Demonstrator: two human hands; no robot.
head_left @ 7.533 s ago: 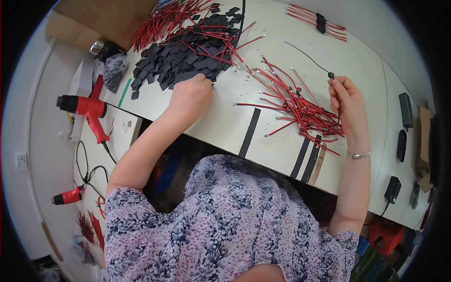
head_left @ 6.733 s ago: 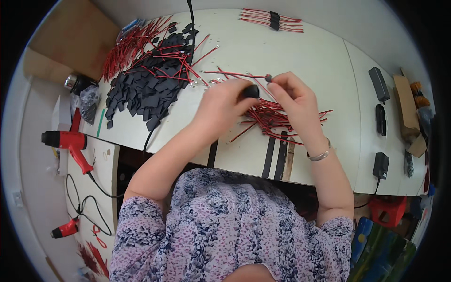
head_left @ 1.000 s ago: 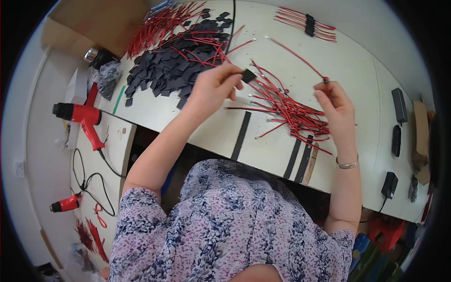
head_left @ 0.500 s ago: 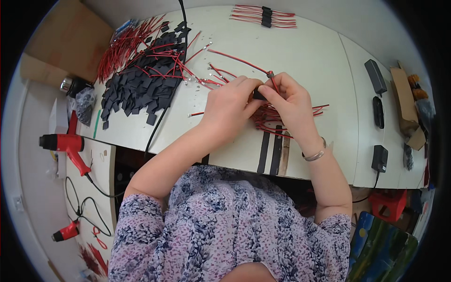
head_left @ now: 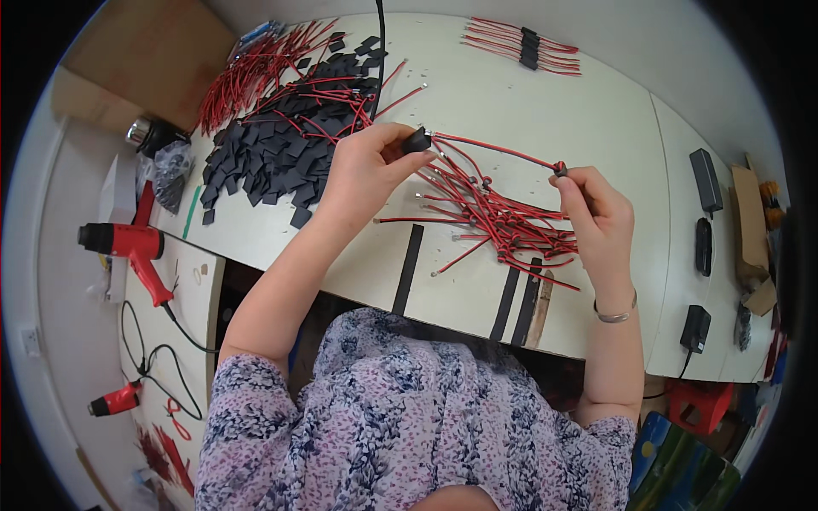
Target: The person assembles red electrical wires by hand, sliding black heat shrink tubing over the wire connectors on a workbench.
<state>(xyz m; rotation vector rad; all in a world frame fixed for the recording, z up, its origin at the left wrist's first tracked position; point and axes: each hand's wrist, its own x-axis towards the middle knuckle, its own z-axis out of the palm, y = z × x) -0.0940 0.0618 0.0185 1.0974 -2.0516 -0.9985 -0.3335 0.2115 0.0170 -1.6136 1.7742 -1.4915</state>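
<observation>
My left hand [head_left: 358, 175] pinches a short flat black sleeve [head_left: 417, 140] between thumb and fingers. From the sleeve's right side a red wire [head_left: 494, 147] with a small silvery end stretches across to my right hand [head_left: 603, 223]. There my thumb and index finger grip the wire by a small dark lump [head_left: 559, 169]. Whether the wire's end is inside the sleeve or only beside it, I cannot tell. Below lies a tangled pile of red wires [head_left: 503, 221] with similar dark lumps and small metal ends. Left of my left hand spreads a heap of flat black sleeves [head_left: 264, 157].
More red wires [head_left: 243, 85] lie behind the heap. A row of wires with black sleeves [head_left: 528, 49] sits at the far edge. A black cable [head_left: 380, 51] hangs over the table. Red heat guns [head_left: 128, 243] are at left; black adapters [head_left: 694, 328] at right.
My hands have moved apart, the left one with the black sleeve and the right one with the wire's lump. The wire now spans between them. The whole view has shifted slightly.
</observation>
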